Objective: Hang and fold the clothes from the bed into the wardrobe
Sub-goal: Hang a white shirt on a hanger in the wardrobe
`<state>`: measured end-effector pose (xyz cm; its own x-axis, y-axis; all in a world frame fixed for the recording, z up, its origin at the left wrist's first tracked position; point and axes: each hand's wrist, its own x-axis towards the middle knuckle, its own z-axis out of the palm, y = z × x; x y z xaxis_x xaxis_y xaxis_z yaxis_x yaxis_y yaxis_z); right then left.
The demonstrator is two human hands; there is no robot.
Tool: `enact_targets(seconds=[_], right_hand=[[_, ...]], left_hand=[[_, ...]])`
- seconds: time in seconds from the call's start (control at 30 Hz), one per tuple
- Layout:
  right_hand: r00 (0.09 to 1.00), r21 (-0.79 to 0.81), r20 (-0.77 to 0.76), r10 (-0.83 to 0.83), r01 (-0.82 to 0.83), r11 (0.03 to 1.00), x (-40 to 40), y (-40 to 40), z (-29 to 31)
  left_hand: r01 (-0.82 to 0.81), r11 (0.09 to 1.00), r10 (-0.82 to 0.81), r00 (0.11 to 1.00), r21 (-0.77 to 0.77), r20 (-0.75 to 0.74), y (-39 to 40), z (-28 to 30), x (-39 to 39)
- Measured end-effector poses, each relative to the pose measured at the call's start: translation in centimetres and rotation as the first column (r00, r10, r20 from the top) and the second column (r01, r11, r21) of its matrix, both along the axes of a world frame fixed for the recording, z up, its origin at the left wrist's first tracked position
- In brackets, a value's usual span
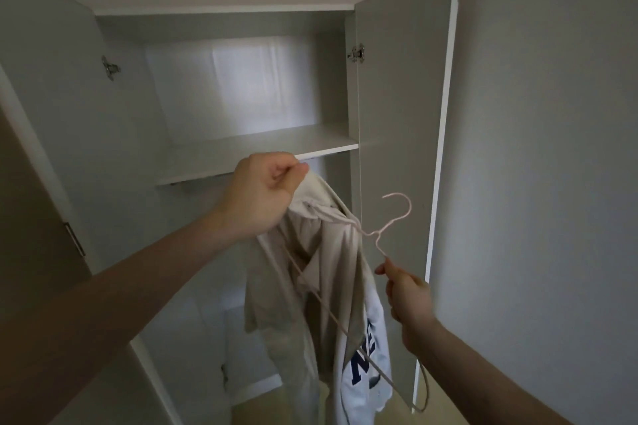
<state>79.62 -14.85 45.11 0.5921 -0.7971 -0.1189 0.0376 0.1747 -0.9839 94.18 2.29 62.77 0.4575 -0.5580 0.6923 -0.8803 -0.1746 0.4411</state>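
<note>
- The left forearm, nearest the camera, runs up from the lower left corner to the left hand [262,193], which is closed in a fist, pinching the top edge of a shirt [310,286] between thumb and fingers.
- The shirt is beige and hangs limp from that pinch, in front of the open wardrobe [138,134] and below its shelf [262,152].
- A white garment [369,355] with dark blue letters hangs just right of the shirt, touching it; how the two join cannot be told.
- A thin pink hanger [373,235] sits tilted, its hook [400,207] pointing up and right, one arm running into the shirt's neck and the other slanting down across the white garment.
- The right hand [407,293] pinches the hanger just below the hook, fingers closed on the wire.
- The wardrobe stands with both doors swung wide; the left door [51,86] and the right door [407,107] each show a metal hinge.
- The shelf is bare, and so is the compartment above it; the lower space behind the clothes is dim.
</note>
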Motion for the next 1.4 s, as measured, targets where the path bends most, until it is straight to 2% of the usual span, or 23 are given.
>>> enact_targets(seconds=[0.07,0.1,0.17,0.23,0.37,0.47,0.53,0.57,0.6,0.63,0.67,0.73,0.83,0.93,0.97,1.13,1.23,1.33,1.4], right_hand=[[0.995,-0.029,0.083,-0.055,0.058,0.998,-0.2,-0.1,0.1],[0.989,-0.049,0.129,-0.074,0.081,0.995,-0.4,-0.2,0.2],[0.969,-0.094,0.226,-0.096,0.120,0.988,-0.7,-0.1,0.2],[0.944,-0.148,0.311,-0.107,0.159,0.976,-0.9,0.3,0.0],[0.891,-0.228,0.446,-0.083,0.203,0.952,-0.5,0.9,0.1],[0.871,-0.244,0.489,-0.042,0.183,0.952,-0.5,0.4,1.0],[0.863,-0.252,0.504,-0.040,0.191,0.949,-0.5,-0.2,1.9],[0.858,-0.257,0.512,-0.046,0.204,0.945,-0.6,-0.4,2.2],[0.853,-0.258,0.519,-0.054,0.216,0.942,-0.5,-0.7,2.4],[0.855,-0.258,0.516,-0.061,0.223,0.940,-0.4,-0.9,2.4],[0.861,-0.258,0.505,-0.063,0.220,0.941,-0.4,-1.2,2.4],[0.874,-0.283,0.484,-0.051,0.211,0.936,-0.6,-2.1,1.9],[0.909,-0.355,0.415,-0.035,0.197,0.914,-1.7,-4.6,0.8],[0.952,-0.351,0.304,0.036,0.077,0.933,-2.9,-7.6,0.0],[0.958,-0.322,0.281,0.048,0.047,0.945,-3.3,-8.5,-0.5],[0.983,0.071,0.129,-0.127,0.119,0.990,-6.2,-10.2,-9.0],[1.000,0.194,-0.015,-0.027,0.029,0.980,-6.6,-7.6,-14.3],[0.981,0.148,-0.130,0.146,-0.126,0.981,-4.9,-5.2,-15.7],[0.952,-0.018,-0.238,0.192,-0.202,0.979,-3.8,-4.9,-15.1]], left_hand=[[0.098,0.993,-0.102,0.993,0.062,0.053,1.4,-1.4,-2.0],[0.114,0.984,-0.128,0.987,0.140,0.101,2.0,-2.3,-2.9],[0.035,0.943,-0.127,0.957,0.331,0.260,2.9,-4.1,-4.2],[-0.036,0.891,-0.179,0.888,0.453,0.424,3.0,-5.5,-4.7],[-0.087,0.785,-0.286,0.827,0.613,0.484,2.4,-5.2,-4.7],[0.032,0.760,-0.397,0.813,0.650,0.425,1.1,-2.0,-4.0],[0.199,0.857,-0.410,0.821,0.475,0.396,-0.3,0.9,-2.2],[0.189,0.909,-0.349,0.832,0.370,0.432,-1.1,2.3,-0.8],[0.104,0.930,-0.272,0.841,0.353,0.468,-2.0,3.6,0.5],[0.004,0.904,-0.234,0.841,0.427,0.488,-3.0,4.5,1.8],[-0.076,0.839,-0.237,0.841,0.539,0.487,-4.1,4.6,3.1],[-0.162,0.751,-0.245,0.832,0.640,0.498,-6.1,3.5,4.4],[-0.168,0.828,-0.227,0.773,0.535,0.593,-8.2,0.5,4.9],[-0.056,0.889,-0.274,0.730,0.454,0.626,-9.2,-3.0,5.6],[-0.041,0.898,-0.267,0.740,0.438,0.617,-9.4,-3.7,5.8],[-0.054,0.927,-0.182,0.801,0.371,0.571,-9.5,-4.9,7.6],[-0.083,0.942,-0.152,0.760,0.326,0.632,-9.5,-4.2,7.9],[-0.135,0.935,-0.120,0.748,0.327,0.653,-9.6,-3.2,7.9],[-0.154,0.933,-0.104,0.752,0.327,0.650,-9.2,-2.4,8.0]])
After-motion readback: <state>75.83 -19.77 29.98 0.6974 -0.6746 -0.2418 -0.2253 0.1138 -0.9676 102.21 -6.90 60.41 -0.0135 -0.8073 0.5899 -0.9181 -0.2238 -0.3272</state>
